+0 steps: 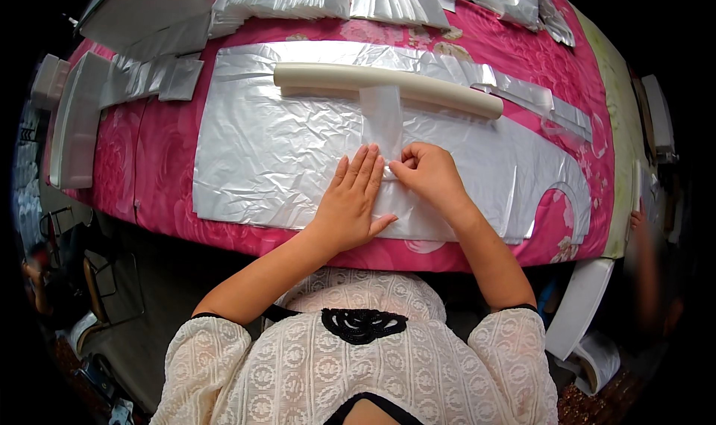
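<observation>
At frame centre we see the plastic strip (382, 115) beneath the flat, straight-fingered left hand (347, 207), the curled right hand (432, 175) at its edge (grip uncertain), apparently mid-fold; folded bundles (280, 0) at top seem finished, flat bags (257, 152) remaining.

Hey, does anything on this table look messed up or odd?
Nothing looks spilled. What stands out is the silvery plastic sheet: left of the left hand it is heavily creased, which looks odd beside its smoother right part.
</observation>
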Demonstrator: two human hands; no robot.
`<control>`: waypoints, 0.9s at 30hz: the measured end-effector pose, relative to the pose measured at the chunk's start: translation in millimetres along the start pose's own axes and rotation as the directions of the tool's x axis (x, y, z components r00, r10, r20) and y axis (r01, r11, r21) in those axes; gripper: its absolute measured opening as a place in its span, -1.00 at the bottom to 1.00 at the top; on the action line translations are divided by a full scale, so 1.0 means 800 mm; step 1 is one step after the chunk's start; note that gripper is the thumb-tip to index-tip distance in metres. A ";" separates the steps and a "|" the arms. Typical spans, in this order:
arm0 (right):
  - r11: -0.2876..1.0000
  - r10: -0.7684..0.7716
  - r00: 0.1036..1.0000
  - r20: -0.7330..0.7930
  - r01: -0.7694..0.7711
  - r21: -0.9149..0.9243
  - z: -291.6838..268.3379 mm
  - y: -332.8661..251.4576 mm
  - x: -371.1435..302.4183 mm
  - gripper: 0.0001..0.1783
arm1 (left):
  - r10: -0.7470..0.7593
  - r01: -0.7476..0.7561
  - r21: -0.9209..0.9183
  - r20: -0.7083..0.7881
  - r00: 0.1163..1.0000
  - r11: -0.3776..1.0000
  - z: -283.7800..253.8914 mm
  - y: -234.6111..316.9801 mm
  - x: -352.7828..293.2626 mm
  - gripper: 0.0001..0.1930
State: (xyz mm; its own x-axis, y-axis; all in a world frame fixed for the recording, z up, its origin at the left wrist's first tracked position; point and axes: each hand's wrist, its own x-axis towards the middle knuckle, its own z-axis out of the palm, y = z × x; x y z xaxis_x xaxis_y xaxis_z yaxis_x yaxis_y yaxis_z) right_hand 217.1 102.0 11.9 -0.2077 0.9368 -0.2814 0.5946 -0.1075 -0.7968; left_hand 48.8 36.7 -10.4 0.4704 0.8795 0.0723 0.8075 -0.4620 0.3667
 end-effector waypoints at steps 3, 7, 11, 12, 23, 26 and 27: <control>0.993 -0.017 0.999 -0.029 0.013 -0.119 0.003 -0.011 -0.014 -0.71 | -0.025 0.024 0.030 0.012 1.000 0.999 0.002 0.004 -0.001 -0.11; 0.873 -0.361 0.912 -0.195 0.258 -0.413 0.010 0.002 -0.025 -0.53 | -0.037 0.037 0.018 0.001 0.999 0.999 0.002 0.007 -0.003 -0.11; 0.525 -0.753 0.657 -0.020 0.583 -0.621 0.001 0.023 -0.014 -0.48 | -0.041 0.041 0.016 -0.010 0.999 0.999 -0.004 0.004 0.000 -0.17; 0.439 -0.787 0.609 0.098 0.665 -0.604 -0.004 0.027 -0.008 -0.49 | -0.040 0.040 0.017 -0.027 0.999 0.999 -0.005 0.004 0.001 -0.21; 0.610 -0.717 0.678 0.163 0.723 -0.322 -0.024 0.021 0.021 -0.57 | 0.250 -0.244 0.055 -0.278 0.927 0.968 -0.016 -0.038 0.013 -0.87; 0.622 -0.722 0.678 0.139 0.724 -0.298 -0.022 0.017 0.026 -0.56 | 0.236 -0.222 0.081 -0.243 0.941 0.972 -0.016 -0.037 0.017 -0.86; 0.624 -0.726 0.676 0.127 0.725 -0.292 -0.021 0.015 0.026 -0.56 | 0.189 -0.191 0.014 -0.237 0.953 0.981 -0.017 -0.036 0.018 -0.87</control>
State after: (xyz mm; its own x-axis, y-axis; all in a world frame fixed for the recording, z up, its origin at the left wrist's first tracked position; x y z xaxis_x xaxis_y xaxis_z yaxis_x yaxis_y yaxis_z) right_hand 232.8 125.7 5.3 -0.6707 0.6691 0.3201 0.4476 0.7092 -0.5447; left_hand 27.3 64.0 -7.0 0.5168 0.7777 0.3579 0.7073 -0.6234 0.3332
